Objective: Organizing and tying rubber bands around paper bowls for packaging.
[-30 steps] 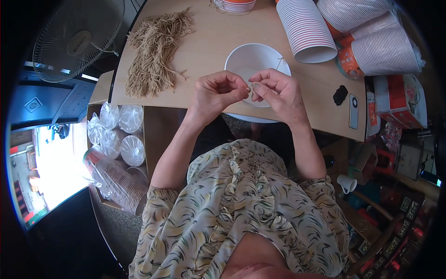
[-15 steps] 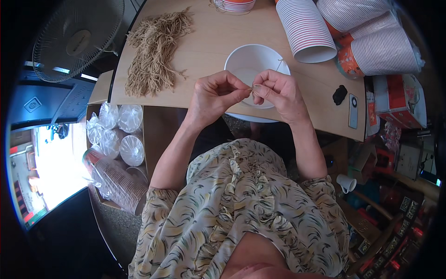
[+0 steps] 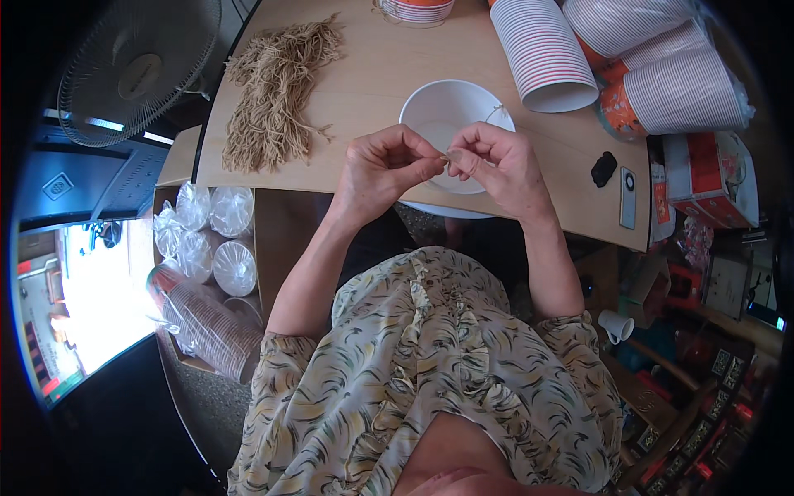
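Observation:
Both hands meet over the near side of a white round paper tub (image 3: 442,106) on the table. My left hand (image 3: 382,171) pinches a thin tan string (image 3: 447,157) between thumb and forefinger. Thumb and fingers of my right hand (image 3: 502,168) close on the same bit of string, fingertips almost touching those of the left. A short length of string shows at the tub's right rim, above the right hand. How the string runs between the fingertips is too small to tell. Left of the tub lies a thick bundle of tan strings (image 3: 277,95).
Nested paper tubs (image 3: 546,58) lie at the far right, beside plastic-wrapped stacks (image 3: 682,91). A black lump (image 3: 604,169) and a silver flat object (image 3: 628,200) are near the right edge. A carton of wrapped cups (image 3: 234,267) stands lower left; a fan (image 3: 141,74) is beyond it.
Almost nothing differs. Both hands keep their pinch over the tub, with only a slight shift of the right fingers and the tub's rim.

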`<state>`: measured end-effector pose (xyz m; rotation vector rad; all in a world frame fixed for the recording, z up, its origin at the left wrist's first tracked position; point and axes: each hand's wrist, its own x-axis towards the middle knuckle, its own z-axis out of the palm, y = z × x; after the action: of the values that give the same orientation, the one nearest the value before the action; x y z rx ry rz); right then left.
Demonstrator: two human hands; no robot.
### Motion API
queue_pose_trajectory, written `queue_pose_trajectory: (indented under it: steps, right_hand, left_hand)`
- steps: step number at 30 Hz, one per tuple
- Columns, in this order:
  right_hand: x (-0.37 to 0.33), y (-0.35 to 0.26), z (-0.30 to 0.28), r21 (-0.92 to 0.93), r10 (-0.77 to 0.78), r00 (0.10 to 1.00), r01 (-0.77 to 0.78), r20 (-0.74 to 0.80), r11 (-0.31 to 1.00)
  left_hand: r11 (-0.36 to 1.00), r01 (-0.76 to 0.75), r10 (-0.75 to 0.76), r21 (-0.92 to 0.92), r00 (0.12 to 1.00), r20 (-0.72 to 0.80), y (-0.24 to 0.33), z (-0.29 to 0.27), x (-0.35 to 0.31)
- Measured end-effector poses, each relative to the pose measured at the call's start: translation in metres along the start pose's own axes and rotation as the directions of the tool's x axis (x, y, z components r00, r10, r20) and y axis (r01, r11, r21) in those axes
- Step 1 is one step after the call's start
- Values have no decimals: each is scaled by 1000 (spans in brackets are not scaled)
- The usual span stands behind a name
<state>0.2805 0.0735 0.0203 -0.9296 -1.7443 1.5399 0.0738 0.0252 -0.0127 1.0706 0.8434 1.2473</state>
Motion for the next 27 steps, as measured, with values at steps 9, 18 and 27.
queue_pose_trajectory:
  steps: [9,18,27]
  right_hand:
    - [-2,-1,-1,-30,16,999,-17,-31,999]
    - [-3,5,0,-9,-1,998,1,-62,1000]
    - [-4,10,-3,-29,-23,996,20,-86,999]
  left_hand:
    - [998,39,-39,-46,999,5,-1,-2,1]
    - [979,162,-158,-127,987,36,3,-6,0]
    - [977,208,-206,-45,977,57,13,-4,0]
